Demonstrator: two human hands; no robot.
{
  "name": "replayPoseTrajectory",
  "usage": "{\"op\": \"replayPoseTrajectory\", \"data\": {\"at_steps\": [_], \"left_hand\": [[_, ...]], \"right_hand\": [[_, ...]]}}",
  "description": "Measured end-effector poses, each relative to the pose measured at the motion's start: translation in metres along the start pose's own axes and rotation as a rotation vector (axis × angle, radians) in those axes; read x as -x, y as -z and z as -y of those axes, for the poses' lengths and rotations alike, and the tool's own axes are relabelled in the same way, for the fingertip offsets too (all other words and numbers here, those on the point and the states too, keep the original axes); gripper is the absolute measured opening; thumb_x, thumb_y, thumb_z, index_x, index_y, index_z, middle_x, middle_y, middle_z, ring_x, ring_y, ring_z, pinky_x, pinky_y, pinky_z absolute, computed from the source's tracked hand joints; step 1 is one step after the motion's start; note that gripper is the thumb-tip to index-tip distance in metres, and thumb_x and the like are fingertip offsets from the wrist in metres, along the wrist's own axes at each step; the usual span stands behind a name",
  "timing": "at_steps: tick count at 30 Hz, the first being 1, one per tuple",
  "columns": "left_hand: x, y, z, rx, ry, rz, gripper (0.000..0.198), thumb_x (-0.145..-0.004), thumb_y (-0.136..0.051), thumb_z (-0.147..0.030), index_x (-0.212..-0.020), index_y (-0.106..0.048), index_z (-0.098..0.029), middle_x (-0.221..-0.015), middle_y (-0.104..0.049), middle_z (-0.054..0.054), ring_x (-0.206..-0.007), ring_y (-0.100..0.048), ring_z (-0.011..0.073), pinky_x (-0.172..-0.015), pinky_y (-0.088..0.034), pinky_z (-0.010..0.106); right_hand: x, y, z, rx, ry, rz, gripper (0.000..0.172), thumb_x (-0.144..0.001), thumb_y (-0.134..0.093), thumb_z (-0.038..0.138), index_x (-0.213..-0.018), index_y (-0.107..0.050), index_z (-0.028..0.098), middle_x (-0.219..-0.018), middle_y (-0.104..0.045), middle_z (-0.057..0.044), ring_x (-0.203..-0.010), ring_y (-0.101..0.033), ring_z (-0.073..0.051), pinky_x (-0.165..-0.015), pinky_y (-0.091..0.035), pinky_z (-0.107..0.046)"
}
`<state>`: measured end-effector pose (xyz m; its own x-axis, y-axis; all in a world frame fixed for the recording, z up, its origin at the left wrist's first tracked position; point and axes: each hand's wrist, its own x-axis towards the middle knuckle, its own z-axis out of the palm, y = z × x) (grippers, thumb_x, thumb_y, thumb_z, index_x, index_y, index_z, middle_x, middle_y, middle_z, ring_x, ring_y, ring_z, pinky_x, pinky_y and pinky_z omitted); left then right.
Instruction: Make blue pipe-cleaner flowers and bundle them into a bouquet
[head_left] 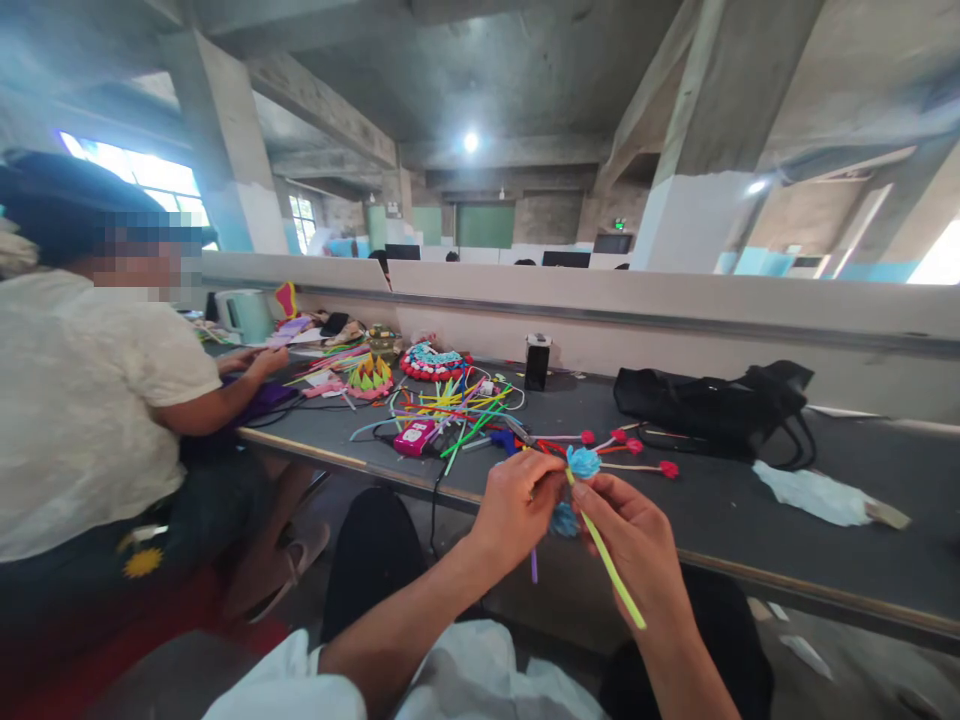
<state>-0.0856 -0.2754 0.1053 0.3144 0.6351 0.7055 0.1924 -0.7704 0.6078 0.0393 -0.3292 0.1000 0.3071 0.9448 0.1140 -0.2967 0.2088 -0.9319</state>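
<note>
My left hand (521, 500) is closed, its thumb and fingertips pinching at the base of a fluffy blue flower (583, 461). A yellow-green pipe cleaner (611, 570) runs down from beneath that flower, gripped between the thumb and fingers of my right hand (634, 520). Below and between the hands shows a second blue tuft (564, 520). The end of a purple pipe cleaner (534, 566) sticks out under my left hand; what it joins is hidden. Both hands are held in front of the table's near edge. Just beyond them lie pink-red flowers (634, 446) on thin stems.
Loose coloured pipe cleaners (465, 410) are heaped on the dark table (712, 500), beside a magenta box (415, 437) and a blue-handled tool (506, 440). A black bag (712, 405) lies right. A co-worker (97, 380) sits at left, hands over the table.
</note>
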Motion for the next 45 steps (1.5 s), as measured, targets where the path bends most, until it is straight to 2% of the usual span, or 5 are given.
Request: {"op": "replayPoseTrajectory", "data": {"at_steps": [12, 21, 31, 38, 45], "left_hand": [[0.001, 0.005, -0.018, 0.616, 0.54, 0.152, 0.023, -0.077, -0.066, -0.035, -0.079, -0.064, -0.012, -0.062, -0.057, 0.0, -0.046, -0.047, 0.0069, -0.045, -0.033, 0.019], [0.004, 0.007, -0.005, 0.909, 0.76, 0.223, 0.03, -0.066, -0.077, -0.036, -0.073, -0.063, -0.01, -0.062, -0.06, 0.002, -0.047, -0.049, 0.0056, -0.048, -0.033, 0.019], [0.006, 0.012, -0.004, 0.913, 0.746, 0.225, 0.028, -0.067, -0.077, -0.035, -0.075, -0.064, -0.011, -0.063, -0.061, 0.002, -0.051, -0.05, 0.0068, -0.051, -0.035, 0.02], [0.007, 0.012, -0.007, 0.701, 0.612, 0.172, 0.026, -0.071, -0.073, -0.034, -0.083, -0.064, -0.013, -0.069, -0.058, -0.001, -0.055, -0.052, 0.0084, -0.054, -0.039, 0.021], [0.008, 0.017, -0.014, 0.473, 0.481, 0.172, 0.021, -0.078, -0.064, -0.036, -0.081, -0.061, -0.015, -0.064, -0.054, -0.002, -0.051, -0.05, 0.0089, -0.05, -0.037, 0.021]], "right_hand": [[-0.004, 0.02, -0.005, 0.125, 0.091, -0.006, 0.039, -0.063, -0.081, 0.031, -0.095, -0.062, 0.02, -0.081, -0.071, -0.002, -0.073, -0.065, -0.017, -0.067, -0.05, -0.025], [-0.009, 0.026, -0.006, 0.1, 0.0, 0.106, 0.04, -0.065, -0.081, 0.032, -0.101, -0.068, 0.018, -0.075, -0.069, -0.002, -0.058, -0.058, -0.01, -0.045, -0.039, -0.016], [-0.002, 0.016, 0.004, -0.028, -0.157, 0.22, 0.036, -0.063, -0.083, 0.032, -0.094, -0.073, 0.017, -0.07, -0.067, -0.001, -0.059, -0.06, -0.012, -0.063, -0.051, -0.024], [0.001, 0.012, 0.01, 0.03, -0.162, 0.133, 0.034, -0.057, -0.086, 0.034, -0.081, -0.071, 0.015, -0.054, -0.06, 0.003, -0.043, -0.046, -0.005, -0.041, -0.037, -0.015], [0.005, 0.003, 0.014, 0.034, -0.148, 0.135, 0.037, -0.058, -0.085, 0.036, -0.084, -0.069, 0.015, -0.052, -0.057, 0.004, -0.043, -0.046, -0.006, -0.039, -0.035, -0.016]]}}
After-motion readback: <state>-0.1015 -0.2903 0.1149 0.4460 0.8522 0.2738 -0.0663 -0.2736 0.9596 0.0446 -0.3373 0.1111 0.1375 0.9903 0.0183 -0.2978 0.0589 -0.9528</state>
